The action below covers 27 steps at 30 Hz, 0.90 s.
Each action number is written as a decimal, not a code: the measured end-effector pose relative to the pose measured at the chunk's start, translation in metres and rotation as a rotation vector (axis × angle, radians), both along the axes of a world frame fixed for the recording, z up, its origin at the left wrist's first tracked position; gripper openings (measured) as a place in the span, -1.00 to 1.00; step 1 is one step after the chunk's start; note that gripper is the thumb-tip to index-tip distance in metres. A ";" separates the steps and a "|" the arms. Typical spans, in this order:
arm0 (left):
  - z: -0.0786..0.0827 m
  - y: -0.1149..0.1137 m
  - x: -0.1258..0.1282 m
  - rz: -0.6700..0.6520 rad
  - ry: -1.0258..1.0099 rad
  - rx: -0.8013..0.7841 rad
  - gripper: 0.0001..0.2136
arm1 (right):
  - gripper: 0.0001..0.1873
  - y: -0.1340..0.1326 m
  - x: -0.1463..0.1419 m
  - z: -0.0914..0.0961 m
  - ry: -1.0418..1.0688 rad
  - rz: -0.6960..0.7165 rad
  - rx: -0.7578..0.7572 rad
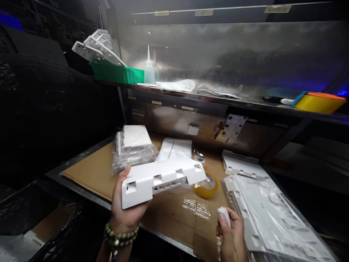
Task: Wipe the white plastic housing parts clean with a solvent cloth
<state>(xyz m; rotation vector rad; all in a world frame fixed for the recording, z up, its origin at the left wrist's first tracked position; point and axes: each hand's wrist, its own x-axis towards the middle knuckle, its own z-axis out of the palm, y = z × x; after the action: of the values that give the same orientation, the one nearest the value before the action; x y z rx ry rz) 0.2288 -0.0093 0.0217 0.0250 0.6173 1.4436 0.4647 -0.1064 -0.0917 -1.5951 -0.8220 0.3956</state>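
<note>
My left hand [128,209] is closed around the left end of a white plastic housing [163,178]. A row of port openings runs along its near edge, and it is held tilted above the cardboard-covered bench. Lower right, my right hand [231,233] pinches a small white wad [224,214], perhaps folded cloth or paper; its exact kind is unclear. A roll of yellow tape [211,189] lies just behind the right end of the housing. To the right of my right hand are more white housings [240,163], some under clear plastic.
Bagged white boxes [136,140] are stacked at the back left, beside flat plastic bags [177,147]. A small shiny metal object [200,155] sits behind the tape. Above, the shelf [174,92] holds a green bin [117,74], a nozzle bottle [149,72] and a yellow roll [320,103].
</note>
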 end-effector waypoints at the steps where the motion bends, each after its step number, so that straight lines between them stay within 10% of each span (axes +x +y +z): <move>1: 0.001 -0.001 0.002 -0.004 -0.004 -0.003 -0.76 | -0.45 0.001 -0.002 0.002 0.012 0.003 -0.014; 14: -0.001 -0.014 0.028 0.034 0.076 0.052 -0.75 | -0.83 0.035 -0.087 0.079 -0.433 0.403 0.473; 27: -0.004 -0.019 0.034 -0.126 -0.048 0.054 -0.64 | -0.75 0.033 -0.112 0.075 -0.349 0.462 0.546</move>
<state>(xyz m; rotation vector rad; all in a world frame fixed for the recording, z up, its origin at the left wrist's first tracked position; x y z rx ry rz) 0.2625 -0.0287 0.0172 0.0707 0.5280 1.3351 0.3522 -0.0737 -0.0168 -0.9658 -1.4383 0.1878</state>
